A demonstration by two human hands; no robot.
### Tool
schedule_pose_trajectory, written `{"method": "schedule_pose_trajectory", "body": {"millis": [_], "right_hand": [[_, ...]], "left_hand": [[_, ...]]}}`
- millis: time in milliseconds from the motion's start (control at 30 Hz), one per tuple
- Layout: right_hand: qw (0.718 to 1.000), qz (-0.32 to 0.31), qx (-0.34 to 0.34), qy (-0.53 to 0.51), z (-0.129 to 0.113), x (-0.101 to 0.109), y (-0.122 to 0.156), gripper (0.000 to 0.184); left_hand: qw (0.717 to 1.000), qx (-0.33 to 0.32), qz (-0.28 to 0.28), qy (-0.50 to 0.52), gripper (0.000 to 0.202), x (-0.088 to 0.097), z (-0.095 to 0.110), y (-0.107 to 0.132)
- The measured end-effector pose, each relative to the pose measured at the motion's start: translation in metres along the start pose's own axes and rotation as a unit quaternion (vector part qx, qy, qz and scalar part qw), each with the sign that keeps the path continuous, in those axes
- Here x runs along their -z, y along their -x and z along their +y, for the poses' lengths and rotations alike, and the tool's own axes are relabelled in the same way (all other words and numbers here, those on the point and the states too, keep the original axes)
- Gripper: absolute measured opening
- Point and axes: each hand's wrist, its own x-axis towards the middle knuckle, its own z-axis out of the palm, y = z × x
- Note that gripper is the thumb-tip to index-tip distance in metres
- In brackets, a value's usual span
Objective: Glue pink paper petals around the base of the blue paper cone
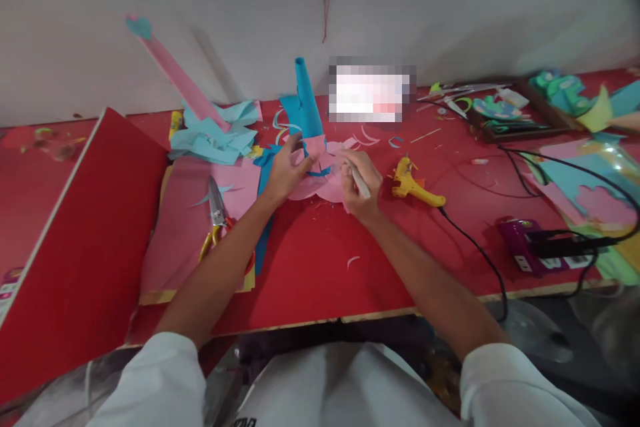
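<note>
My right hand point(364, 180) is closed around a slim white pen-like tool point(359, 181), its tip end hidden by the fingers. Opposite it, my left hand point(287, 173) grips the pink paper piece point(316, 145) with thumb and fingers, at the lower end of a blue paper tube point(309, 107). That tube leans up toward the wall. Under both hands lies a pink scalloped paper shape point(330, 192). Scissors point(217, 207) with red and yellow handles lie left of my left forearm, on pink sheets point(173, 233). A yellow glue gun point(417, 188) rests right of my right hand.
A red upright board point(85, 247) stands at the left. Crumpled light-blue paper point(215, 140) and a pink paper strip point(183, 80) are near the wall. At the right are a dark tray point(543, 117) of tools, a purple box point(523, 247) and black cables point(475, 247).
</note>
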Motion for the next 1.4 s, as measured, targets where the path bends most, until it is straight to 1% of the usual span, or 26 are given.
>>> {"method": "schedule_pose_trajectory", "body": {"millis": [100, 200, 400, 500, 633, 767, 1000, 1200, 1400], "right_hand": [[0.999, -0.038, -0.002, 0.018, 0.001, 0.001, 0.0, 0.025], [0.997, -0.065, -0.006, 0.034, 0.0, 0.001, 0.0, 0.026], [0.991, -0.114, 0.054, 0.047, 0.004, -0.005, 0.005, 0.017], [0.988, -0.134, 0.058, 0.06, 0.007, -0.008, 0.008, 0.016], [0.988, -0.129, 0.055, 0.067, 0.009, -0.009, 0.009, 0.016], [0.987, -0.122, 0.051, 0.089, 0.01, -0.01, 0.01, 0.015], [0.981, -0.15, 0.035, 0.121, 0.012, -0.013, 0.012, 0.01], [0.979, -0.168, 0.042, 0.112, 0.013, -0.013, 0.012, 0.01], [0.981, -0.139, 0.052, 0.123, 0.011, -0.013, 0.01, 0.014]], "left_hand": [[1.0, 0.016, -0.011, 0.013, 0.069, 0.0, -0.005, 0.0], [0.999, 0.026, -0.012, 0.019, 0.068, 0.0, -0.006, 0.001], [1.0, 0.01, 0.001, -0.006, 0.062, 0.001, -0.002, 0.002], [1.0, 0.006, 0.007, -0.001, 0.057, 0.0, -0.001, 0.002], [1.0, 0.003, 0.011, 0.003, 0.052, 0.0, 0.0, 0.002], [1.0, 0.005, 0.001, 0.001, 0.05, 0.0, 0.004, 0.002], [1.0, 0.004, 0.003, -0.004, 0.047, 0.0, 0.007, 0.002], [1.0, 0.0, -0.001, 0.001, 0.044, -0.001, 0.006, 0.002], [1.0, 0.003, -0.002, -0.009, 0.045, 0.001, 0.004, 0.001]]}}
